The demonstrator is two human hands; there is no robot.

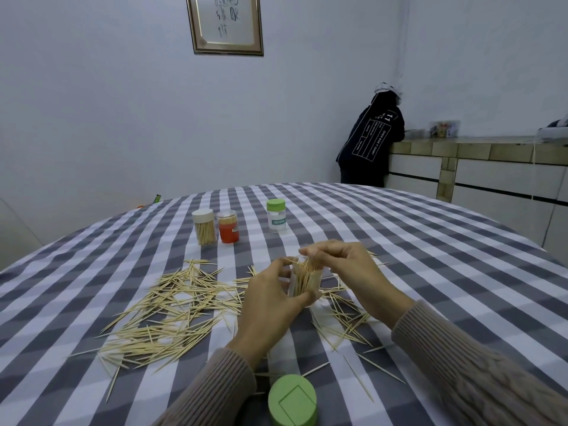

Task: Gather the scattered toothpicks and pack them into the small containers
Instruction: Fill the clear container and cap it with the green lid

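Note:
My left hand (270,302) grips a small clear container (307,282) that stands upright on the checked tablecloth and is packed with toothpicks. My right hand (341,265) pinches toothpicks at the container's open mouth. A wide spread of loose toothpicks (172,312) lies to the left, and a smaller scatter (347,321) lies under and right of my right wrist. A green lid (292,401) sits near the table's front edge.
Further back stand a white-lidded jar of toothpicks (204,226), an orange-labelled jar (228,226) and a green-lidded toothpick jar (276,216). A person in a dark jacket (372,139) leans on a tiled counter (479,155) at the back right.

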